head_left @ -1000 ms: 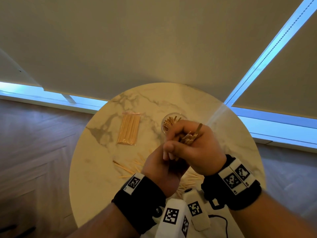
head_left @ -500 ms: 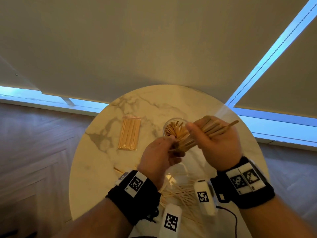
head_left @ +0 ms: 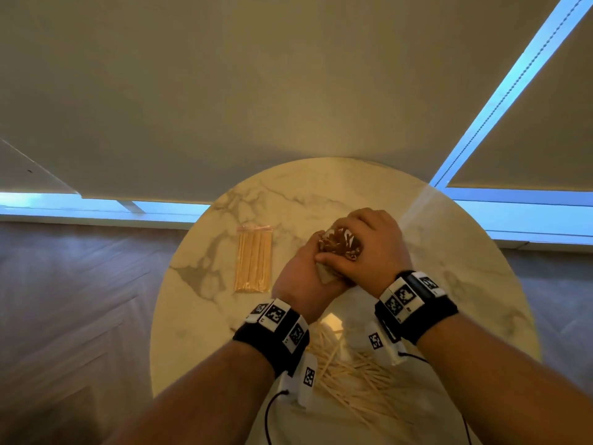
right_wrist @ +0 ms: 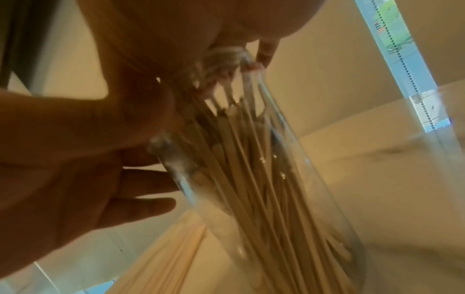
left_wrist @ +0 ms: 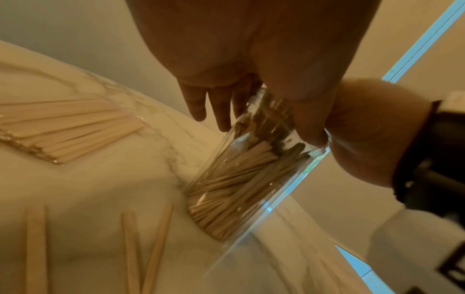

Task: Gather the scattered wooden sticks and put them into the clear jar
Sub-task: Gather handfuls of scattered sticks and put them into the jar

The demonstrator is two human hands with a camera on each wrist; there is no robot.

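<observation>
The clear jar (left_wrist: 254, 179) stands on the round marble table (head_left: 353, 194), packed with upright wooden sticks (right_wrist: 254, 179). My left hand (head_left: 311, 261) holds the jar near its rim, with straight fingers (left_wrist: 208, 105) on the far side and the thumb on the near side. My right hand (head_left: 369, 242) sits over the jar's mouth, its fingers curled round the tops of the sticks (head_left: 340, 245) that poke out. Several loose sticks (head_left: 353, 374) lie scattered on the table below my wrists.
A flat clear bag of sticks (head_left: 253, 261) lies left of the jar. Some loose sticks (left_wrist: 130, 248) lie close to the jar's base. The table's edge curves just past the jar, with window blinds behind and wooden floor on both sides.
My right hand has tipped its bundle of sticks upright and lowered it into the jar. My left hand has moved forward onto the jar.
</observation>
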